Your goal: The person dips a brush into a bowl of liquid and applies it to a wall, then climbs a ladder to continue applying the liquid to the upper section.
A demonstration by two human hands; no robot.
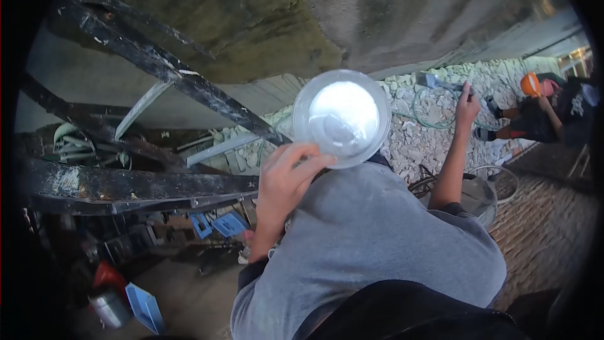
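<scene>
A round, see-through bowl (341, 119) with a pale, bright inside is held up in front of the grey shirt. My left hand (289, 173) grips its lower left rim, with fingers and thumb pinched together. Off to the right, my right hand (467, 108) is closed round the dark handle of a flat-bladed hand tool (430, 80). The tool's grey blade points left, over pale rubble and apart from the bowl. What exactly the bowl holds cannot be made out.
Rubble (412, 135) lies along a stained wall (377, 19). Dark beams (163, 63) cross the left side. A bucket (475, 198) stands below my right forearm. At the far right, another person (553, 113) holds an orange container (530, 84). Blue crates (229, 223) appear lower left.
</scene>
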